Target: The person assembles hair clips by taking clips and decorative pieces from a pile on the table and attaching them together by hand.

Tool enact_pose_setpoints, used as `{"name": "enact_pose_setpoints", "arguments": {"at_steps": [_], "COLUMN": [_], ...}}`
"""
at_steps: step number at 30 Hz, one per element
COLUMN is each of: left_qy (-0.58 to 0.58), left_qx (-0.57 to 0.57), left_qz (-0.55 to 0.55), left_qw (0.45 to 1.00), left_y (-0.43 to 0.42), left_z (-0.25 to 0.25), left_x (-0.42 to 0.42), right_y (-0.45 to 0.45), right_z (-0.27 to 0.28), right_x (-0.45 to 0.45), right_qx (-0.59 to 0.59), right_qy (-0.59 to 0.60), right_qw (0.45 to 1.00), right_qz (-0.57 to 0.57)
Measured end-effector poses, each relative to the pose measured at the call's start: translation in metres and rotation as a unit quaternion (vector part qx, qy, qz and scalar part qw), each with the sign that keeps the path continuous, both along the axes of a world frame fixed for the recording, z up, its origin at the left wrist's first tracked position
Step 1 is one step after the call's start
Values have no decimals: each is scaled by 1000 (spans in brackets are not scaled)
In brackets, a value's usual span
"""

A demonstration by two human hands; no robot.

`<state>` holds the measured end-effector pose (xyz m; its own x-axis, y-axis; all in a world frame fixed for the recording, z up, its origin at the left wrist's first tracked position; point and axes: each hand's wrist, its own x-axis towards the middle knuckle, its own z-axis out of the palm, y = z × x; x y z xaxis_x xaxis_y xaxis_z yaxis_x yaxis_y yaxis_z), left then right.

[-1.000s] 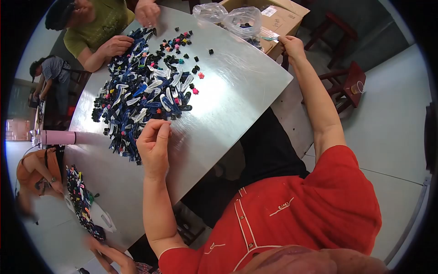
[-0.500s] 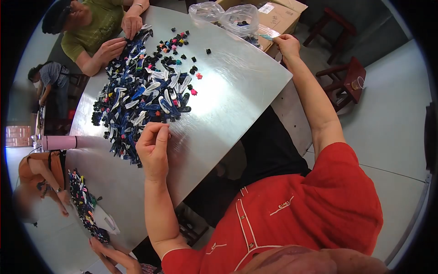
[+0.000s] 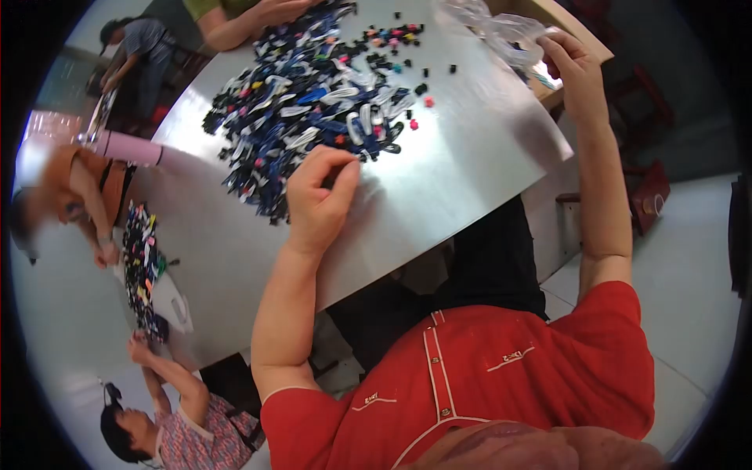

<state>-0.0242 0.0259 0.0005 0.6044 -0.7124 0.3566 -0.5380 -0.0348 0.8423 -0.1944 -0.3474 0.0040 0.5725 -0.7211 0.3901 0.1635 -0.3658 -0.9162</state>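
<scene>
My left hand (image 3: 319, 200) is closed over the near edge of a pile of hair clips (image 3: 305, 110). Its thumb and forefinger nearly meet, and any small thing between them is too small to make out. The clips are white, navy and black snap clips, mixed with small black and coloured claw clips (image 3: 395, 35). My right hand (image 3: 576, 66) is stretched out past the table corner, with bent fingers closed on the edge of a clear plastic bag (image 3: 513, 35). The bag lies at an open cardboard box (image 3: 576, 27). Small pale and teal pieces show beneath these fingers, partly hidden.
The shiny metal table (image 3: 470, 133) ends at a corner near my right forearm. Across it are a co-worker's arms (image 3: 254, 19). To the left are a pink cylinder (image 3: 129, 149), another clip pile (image 3: 142, 266) and other people. Dark red stools (image 3: 650, 204) stand at right.
The view has shifted, so the table sits higher and further right. My right hand has left the pale blue strip it held and now meets the bag's edge. My left hand stays by the pile.
</scene>
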Motion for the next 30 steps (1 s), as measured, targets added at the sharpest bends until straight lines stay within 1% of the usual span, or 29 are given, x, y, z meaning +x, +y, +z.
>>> {"name": "enact_pose_setpoints", "arguments": {"at_steps": [1, 2, 3, 5, 6, 7, 9, 11, 12, 13, 15, 16, 17, 19, 20, 21, 22, 23, 24, 25, 26, 27, 29, 30], "left_qy": [-35, -64, -66, -227, -252, -252, -288, -279, -281, -283, -298, -317, -335, -348, -361, -373, -389, -389, -399, -407, -408, -408, -330, -330], "left_qx": [5, 22, 23, 47, 68, 67, 114, 129, 128, 127, 120, 109, 98, 98, 95, 92, 111, 112, 125, 138, 177, 178, 240, 219], "left_qz": [-7, -16, -9, -69, -87, -82, -112, -113, -102, -90, -80, -59, -39, -29, 6, 40, 97, 98, 181, 263, 299, 299, 313, 296], "left_qw": [999, 998, 998, 970, 961, 962, 944, 945, 946, 946, 943, 940, 936, 932, 928, 922, 909, 909, 890, 864, 844, 844, 858, 869], "left_y": [-1, 0, -1, -2, -2, -2, -3, -2, -2, -2, -2, -2, -2, 0, 2, 4, 6, 9, 12, 14, 17, 17, 17, 17], "left_z": [6, 3, 4, 7, 9, 7, 1, -2, -2, -2, -5, -6, -6, -5, -3, 0, 2, 2, 2, 2, 0, -4, -14, -17], "left_x": [-1, 1, 2, 3, 1, 0, 2, 4, 4, 4, 6, 7, 8, 11, 13, 15, 18, 22, 26, 28, 30, 33, 40, 43], "right_y": [24, 40, 53, 78, 89, 100, 121, 143, 151, 155, 156, 151, 144, 137, 136, 136, 134, 131, 127, 126, 124, 123, 127, 130], "right_z": [20, 33, 41, 44, 39, 32, 18, 10, 9, 9, 10, 6, 0, -5, -3, -4, -7, -10, -14, -17, -18, -19, -14, -13], "right_x": [7, 17, 27, 52, 64, 76, 96, 109, 117, 124, 140, 146, 153, 163, 164, 165, 165, 164, 164, 163, 162, 162, 160, 160], "right_qx": [-80, -131, -182, -242, -281, -319, -365, -418, -423, -424, -443, -452, -455, -470, -435, -436, -397, -357, -338, -337, -320, -303, -284, -264], "right_qy": [62, 113, 164, 219, 213, 207, 223, 237, 290, 289, 339, 308, 306, 254, 281, 280, 264, 248, 219, 219, 191, 163, 145, 126], "right_qw": [994, 980, 957, 907, 894, 879, 858, 841, 825, 824, 807, 817, 815, 833, 844, 843, 867, 889, 900, 901, 911, 921, 926, 931], "right_qz": [40, 100, 156, 266, 277, 287, 284, 248, 238, 240, 195, 184, 185, 141, 139, 142, 143, 143, 166, 167, 175, 184, 201, 216]}}
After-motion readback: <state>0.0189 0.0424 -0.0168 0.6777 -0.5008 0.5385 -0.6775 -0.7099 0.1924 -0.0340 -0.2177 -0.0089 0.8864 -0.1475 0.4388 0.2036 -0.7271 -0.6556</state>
